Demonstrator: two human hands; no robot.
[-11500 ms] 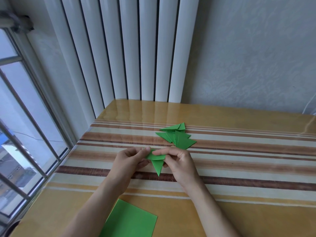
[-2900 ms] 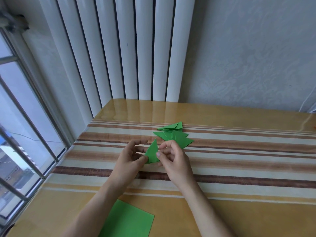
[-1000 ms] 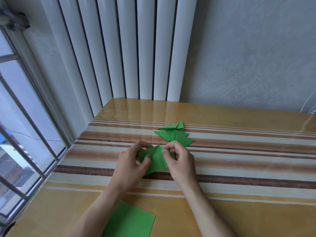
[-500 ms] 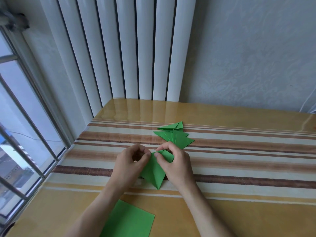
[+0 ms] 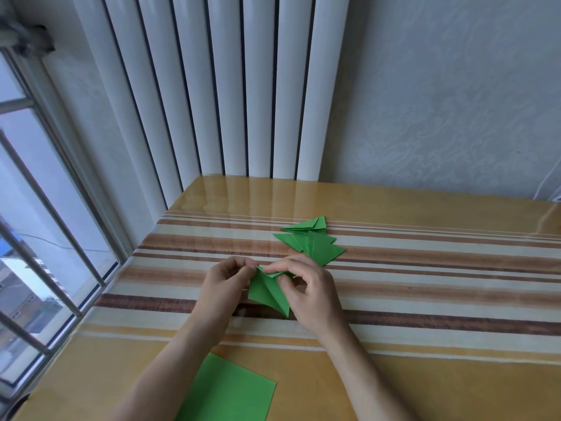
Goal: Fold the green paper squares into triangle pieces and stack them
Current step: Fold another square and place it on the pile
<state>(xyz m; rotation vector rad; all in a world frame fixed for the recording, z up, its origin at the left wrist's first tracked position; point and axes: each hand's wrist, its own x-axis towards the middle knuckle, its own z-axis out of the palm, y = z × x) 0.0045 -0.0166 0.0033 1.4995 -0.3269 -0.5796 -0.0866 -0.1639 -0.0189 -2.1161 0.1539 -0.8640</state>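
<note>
A partly folded green paper piece (image 5: 268,291) sits between my hands just above the table, its long point aimed toward me. My left hand (image 5: 223,288) pinches its top left corner with thumb and forefinger. My right hand (image 5: 309,291) pinches the top right flap, fingers curled over it. Behind my right hand lies a fanned pile of finished green triangles (image 5: 314,243) on the striped cloth. A stack of flat green paper squares (image 5: 226,390) lies near the table's front edge, under my left forearm.
The table (image 5: 425,299) has a glossy yellow and brown striped cover. A white radiator (image 5: 227,86) stands against the wall behind it. A barred window (image 5: 45,238) runs along the table's left edge. A white cable (image 5: 549,183) hangs at far right.
Over the last second the piece went from a wider flat shape to a narrower one with a long point toward me. Both hands stayed in place, pinching its top corners.
</note>
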